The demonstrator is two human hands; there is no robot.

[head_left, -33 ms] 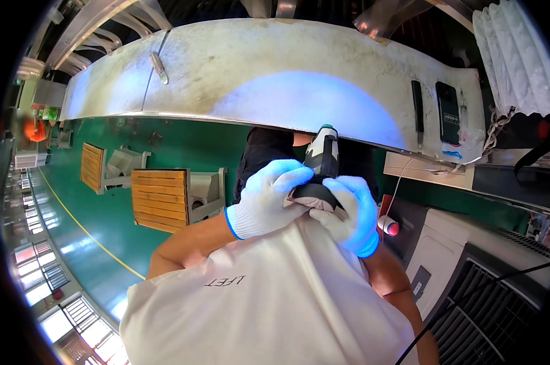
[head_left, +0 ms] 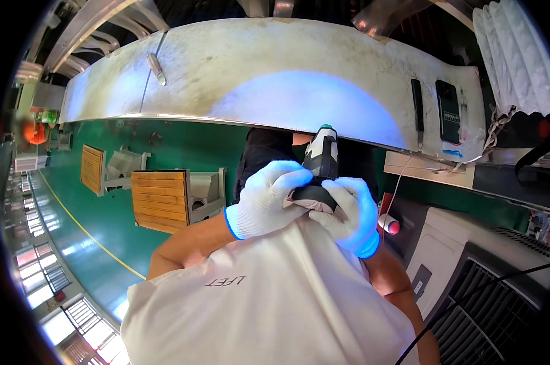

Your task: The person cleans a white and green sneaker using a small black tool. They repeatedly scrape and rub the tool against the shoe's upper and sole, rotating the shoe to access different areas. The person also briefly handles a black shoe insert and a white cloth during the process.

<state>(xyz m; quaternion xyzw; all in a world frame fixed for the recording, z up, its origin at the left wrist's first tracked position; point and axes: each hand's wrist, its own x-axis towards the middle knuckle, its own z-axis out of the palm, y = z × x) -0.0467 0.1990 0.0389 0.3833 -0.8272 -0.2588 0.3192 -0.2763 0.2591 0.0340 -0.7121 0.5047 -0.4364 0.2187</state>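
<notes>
The main risk, as I judge it, is a slip: both hands are clamped on the shoe [head_left: 322, 163] through knit gloves, the left hand [head_left: 272, 199] on one side of its near end and the right hand [head_left: 351, 213] on the other, and smooth yarn could slide if either grip eased. Held out in front of the shirt [head_left: 259, 292], with the floor [head_left: 183, 137] below, it might then fall. Its far end overlaps the front edge of the table [head_left: 196, 55] in this view; whether they touch, I cannot tell, but a push forward could knock or scuff it there. The table top has dark stains, so laying the shoe down might mark its pale parts. Hard pressing by the thumbs could also crease the near end if the material is soft. As for looks, the shoe is black and white, with a green patch at the far tip, white panels behind that, and black further back. Near the chest, a dark curved band borders a pinkish-grey surface, perhaps lining; the gloves hide much of the rest.
</notes>
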